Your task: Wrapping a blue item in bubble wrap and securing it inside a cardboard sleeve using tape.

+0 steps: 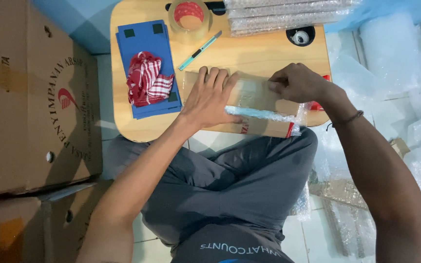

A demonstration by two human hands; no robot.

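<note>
A small brown cardboard package (257, 104) lies on a low wooden lap table (259, 53) over my crossed legs. My left hand (209, 97) lies flat on its left half, fingers spread. My right hand (296, 82) pinches at the package's upper right edge, fingers closed on what looks like clear tape or wrap; the exact thing is hard to tell. A strip of bubble wrap (264, 115) lies across the package's near side.
A tape roll (189, 19), a teal box cutter (200, 50), blue sheets (144, 44) with a red-and-white cloth (147, 80), and folded bubble wrap (278, 14) sit on the table. Large cardboard boxes (30, 97) stand left. Bubble wrap (405, 73) covers the floor right.
</note>
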